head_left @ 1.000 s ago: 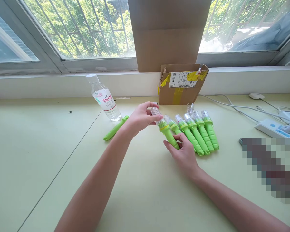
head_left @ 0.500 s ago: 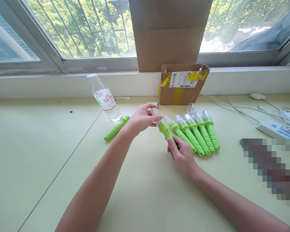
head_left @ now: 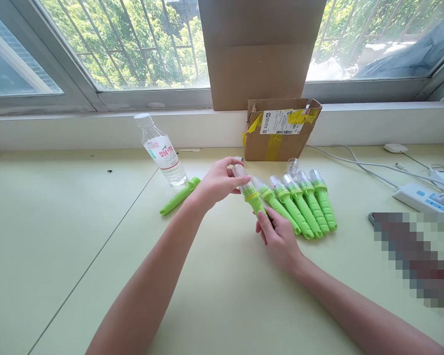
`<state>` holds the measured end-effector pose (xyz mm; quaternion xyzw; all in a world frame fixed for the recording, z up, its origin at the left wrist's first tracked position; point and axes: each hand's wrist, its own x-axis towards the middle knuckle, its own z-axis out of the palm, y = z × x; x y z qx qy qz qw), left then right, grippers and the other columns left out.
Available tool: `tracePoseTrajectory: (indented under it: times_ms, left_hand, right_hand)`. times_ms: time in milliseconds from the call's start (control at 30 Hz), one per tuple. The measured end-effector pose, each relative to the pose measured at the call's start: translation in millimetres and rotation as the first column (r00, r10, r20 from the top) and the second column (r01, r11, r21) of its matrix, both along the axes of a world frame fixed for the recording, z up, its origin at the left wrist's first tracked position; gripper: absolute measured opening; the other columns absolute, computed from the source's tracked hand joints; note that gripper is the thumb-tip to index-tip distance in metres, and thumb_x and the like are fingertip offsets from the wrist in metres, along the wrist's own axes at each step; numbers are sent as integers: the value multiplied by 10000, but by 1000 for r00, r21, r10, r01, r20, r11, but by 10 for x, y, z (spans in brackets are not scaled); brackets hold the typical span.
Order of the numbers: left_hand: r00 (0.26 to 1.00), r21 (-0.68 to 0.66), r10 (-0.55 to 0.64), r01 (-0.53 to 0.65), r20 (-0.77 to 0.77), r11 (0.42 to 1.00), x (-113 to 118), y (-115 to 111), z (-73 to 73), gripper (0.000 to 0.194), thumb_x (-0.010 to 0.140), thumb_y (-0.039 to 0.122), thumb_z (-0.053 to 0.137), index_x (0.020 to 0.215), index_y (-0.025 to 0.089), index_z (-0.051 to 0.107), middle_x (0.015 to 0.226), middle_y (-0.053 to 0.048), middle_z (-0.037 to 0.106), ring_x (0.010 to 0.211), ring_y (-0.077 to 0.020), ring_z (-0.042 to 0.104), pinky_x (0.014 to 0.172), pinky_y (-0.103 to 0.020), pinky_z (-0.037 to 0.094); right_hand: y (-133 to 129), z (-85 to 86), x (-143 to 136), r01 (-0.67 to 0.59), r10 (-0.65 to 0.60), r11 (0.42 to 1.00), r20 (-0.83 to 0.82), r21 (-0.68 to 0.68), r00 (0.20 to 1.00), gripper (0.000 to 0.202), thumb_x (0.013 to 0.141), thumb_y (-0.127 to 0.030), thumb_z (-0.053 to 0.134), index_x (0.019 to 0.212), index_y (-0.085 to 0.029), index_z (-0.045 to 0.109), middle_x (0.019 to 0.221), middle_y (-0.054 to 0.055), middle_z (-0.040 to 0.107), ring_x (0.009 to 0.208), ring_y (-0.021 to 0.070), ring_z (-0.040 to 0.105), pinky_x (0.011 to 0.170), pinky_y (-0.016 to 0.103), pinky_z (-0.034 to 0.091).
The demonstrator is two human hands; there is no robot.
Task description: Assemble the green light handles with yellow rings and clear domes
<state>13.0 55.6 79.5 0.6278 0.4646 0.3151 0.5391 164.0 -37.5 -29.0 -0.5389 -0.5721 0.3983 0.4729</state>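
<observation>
A green light stick (head_left: 252,196) with a clear ribbed cap is held between both hands, tilted up to the left above the table. My left hand (head_left: 222,183) is closed around its clear cap, thumb on the near side. Lower down, my right hand (head_left: 279,239) wraps the green handle and hides its end. Just to the right lies a row of several similar light sticks (head_left: 298,202), clear caps pointing away. A separate clear cap (head_left: 292,166) stands behind that row. Left of my left hand lies a green handle (head_left: 179,196) without a clear cap.
A water bottle (head_left: 163,153) stands at the back left. A taped cardboard box (head_left: 281,143) sits by the window ledge. At right are a white power strip (head_left: 422,197), cables (head_left: 358,162) and a pixelated dark object (head_left: 414,256).
Almost nothing differs. Both hands keep their hold on the light stick, and the whole view has shifted very slightly.
</observation>
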Motion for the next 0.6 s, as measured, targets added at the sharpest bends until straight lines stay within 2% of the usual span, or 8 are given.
tracePoseTrajectory:
  times_ms: [600]
  left_hand:
    - [1000,18,12,-12,-29,1000,7,-20,6,391,711,307,740,1043,211,558,792,-9,633,805,-176,646,751,-363,559]
  right_hand:
    - [4,17,-4,8,-8,1000,16,-2,1000,393,932,-518,421,706,-206,497,495,-57,389,438,103,357,452,259,260]
